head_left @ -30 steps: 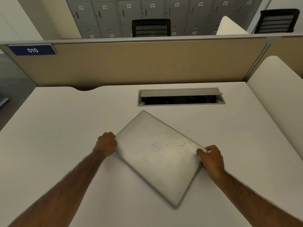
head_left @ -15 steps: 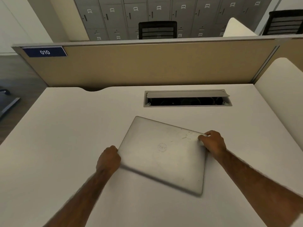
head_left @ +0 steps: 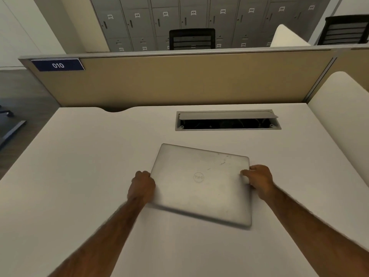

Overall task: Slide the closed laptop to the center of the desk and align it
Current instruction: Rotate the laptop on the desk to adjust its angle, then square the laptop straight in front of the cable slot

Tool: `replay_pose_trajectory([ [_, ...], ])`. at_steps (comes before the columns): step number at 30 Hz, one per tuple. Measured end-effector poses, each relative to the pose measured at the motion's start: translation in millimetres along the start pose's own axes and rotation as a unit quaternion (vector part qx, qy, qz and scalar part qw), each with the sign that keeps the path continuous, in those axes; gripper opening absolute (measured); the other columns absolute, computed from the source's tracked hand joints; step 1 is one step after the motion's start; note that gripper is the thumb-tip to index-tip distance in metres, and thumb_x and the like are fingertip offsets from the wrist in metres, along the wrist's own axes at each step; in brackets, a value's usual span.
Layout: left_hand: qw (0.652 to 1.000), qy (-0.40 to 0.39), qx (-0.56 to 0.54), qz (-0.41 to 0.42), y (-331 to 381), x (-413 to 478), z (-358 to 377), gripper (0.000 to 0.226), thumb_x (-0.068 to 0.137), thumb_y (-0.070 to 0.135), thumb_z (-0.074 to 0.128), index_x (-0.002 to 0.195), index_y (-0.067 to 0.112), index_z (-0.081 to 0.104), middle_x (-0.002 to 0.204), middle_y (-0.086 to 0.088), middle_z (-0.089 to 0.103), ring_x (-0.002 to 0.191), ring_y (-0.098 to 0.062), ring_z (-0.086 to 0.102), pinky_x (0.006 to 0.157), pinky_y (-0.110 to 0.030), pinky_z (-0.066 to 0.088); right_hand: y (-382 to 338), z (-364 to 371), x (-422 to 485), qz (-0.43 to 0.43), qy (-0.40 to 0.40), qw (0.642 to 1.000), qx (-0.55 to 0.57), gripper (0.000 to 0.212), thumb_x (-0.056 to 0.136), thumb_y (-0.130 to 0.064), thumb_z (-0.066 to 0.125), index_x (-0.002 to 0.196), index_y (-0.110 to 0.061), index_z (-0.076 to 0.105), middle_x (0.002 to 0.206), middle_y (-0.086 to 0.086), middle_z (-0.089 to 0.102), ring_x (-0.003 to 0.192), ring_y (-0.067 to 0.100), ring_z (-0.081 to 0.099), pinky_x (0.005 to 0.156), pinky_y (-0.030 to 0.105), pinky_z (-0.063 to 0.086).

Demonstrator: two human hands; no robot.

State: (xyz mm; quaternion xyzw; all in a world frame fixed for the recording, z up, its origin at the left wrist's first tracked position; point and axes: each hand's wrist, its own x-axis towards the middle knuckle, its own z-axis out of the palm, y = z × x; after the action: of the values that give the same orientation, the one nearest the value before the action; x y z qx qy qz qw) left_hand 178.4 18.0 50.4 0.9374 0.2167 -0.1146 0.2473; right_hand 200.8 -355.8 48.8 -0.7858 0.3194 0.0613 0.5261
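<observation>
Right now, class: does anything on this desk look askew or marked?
Yes. The closed laptop sits skewed, its far edge slanting against the cable tray slot. Faint scratches mark its lid near the right hand. The left hand grips the opposite side.

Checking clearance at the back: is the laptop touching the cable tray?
Apart. The head view shows a bare strip of desk between the laptop far edge and the cable tray frame, all along it.

the laptop (head_left: 201, 184) lies on the tabletop (head_left: 79, 176) between the left grip (head_left: 142, 186) and right grip (head_left: 259, 179), the cable hatch (head_left: 227, 120) beyond them.
</observation>
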Motion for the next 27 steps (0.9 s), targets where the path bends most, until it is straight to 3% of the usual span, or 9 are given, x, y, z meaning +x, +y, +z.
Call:
replay_pose_trajectory([
  [2,1.0,-0.011,-0.014,0.013,8,10,1,0.035,0.095,0.014,0.039,0.121,0.008,0.061,0.126,-0.016,0.053,0.119,-0.038,0.055,0.097,-0.043,0.048,11,0,-16,0.025,-0.008,1.0,-0.013,0.028,0.071,-0.009,0.08,0.06,-0.006,0.054,0.067,0.014,0.056,0.069,0.03,0.057,0.064,0.039,0.043],
  [6,0.998,-0.043,-0.046,0.009,19,30,-2,0.044,0.092,0.015,0.043,0.133,0.012,0.059,0.132,-0.019,0.054,0.122,-0.041,0.054,0.103,-0.043,0.048,27,5,-37,0.051,-0.031,0.998,-0.014,0.022,0.07,-0.011,0.079,0.083,0.002,0.068,0.086,0.019,0.071,0.079,0.039,0.07,0.065,0.038,0.052],
  [10,0.995,-0.053,-0.078,-0.012,20,37,-3,0.049,0.09,0.016,0.05,0.139,0.018,0.058,0.137,-0.018,0.056,0.125,-0.041,0.055,0.108,-0.044,0.046,29,11,-39,0.051,-0.01,0.999,0.016,0.02,0.067,-0.011,0.079,0.077,-0.002,0.064,0.084,0.017,0.069,0.074,0.035,0.067,0.064,0.039,0.052],
  [13,0.993,-0.054,-0.1,-0.02,21,36,0,0.049,0.09,0.016,0.054,0.139,0.017,0.056,0.137,-0.017,0.057,0.124,-0.04,0.055,0.108,-0.046,0.046,30,11,-36,0.04,0.007,0.999,0.008,0.026,0.061,-0.017,0.078,0.083,-0.005,0.07,0.087,0.013,0.074,0.08,0.037,0.072,0.072,0.047,0.062],
  [16,0.99,-0.057,-0.13,-0.02,22,33,3,0.046,0.089,0.014,0.057,0.135,0.014,0.057,0.133,-0.017,0.059,0.121,-0.039,0.058,0.105,-0.047,0.049,26,6,-29,0.03,0.014,0.999,0.022,0.02,0.059,-0.019,0.079,0.076,-0.015,0.07,0.084,0.009,0.075,0.078,0.036,0.073,0.076,0.052,0.064],
  [23,0.986,-0.065,-0.156,-0.018,23,22,10,0.045,0.088,0.013,0.06,0.132,0.012,0.056,0.129,-0.016,0.06,0.114,-0.036,0.061,0.1,-0.047,0.052,6,-6,-15,0.023,0.023,0.999,0.015,0.015,0.064,-0.011,0.08,0.067,-0.016,0.066,0.072,0.003,0.07,0.075,0.032,0.072,0.078,0.05,0.063],
  [27,0.986,-0.068,-0.149,-0.013,23,18,14,0.046,0.087,0.015,0.061,0.133,0.011,0.055,0.128,-0.016,0.059,0.114,-0.036,0.061,0.099,-0.047,0.052,9,-10,-13,0.012,0.038,0.999,0.008,0.021,0.07,-0.01,0.078,0.068,-0.021,0.061,0.072,-0.002,0.065,0.068,0.021,0.064,0.079,0.045,0.06],
])
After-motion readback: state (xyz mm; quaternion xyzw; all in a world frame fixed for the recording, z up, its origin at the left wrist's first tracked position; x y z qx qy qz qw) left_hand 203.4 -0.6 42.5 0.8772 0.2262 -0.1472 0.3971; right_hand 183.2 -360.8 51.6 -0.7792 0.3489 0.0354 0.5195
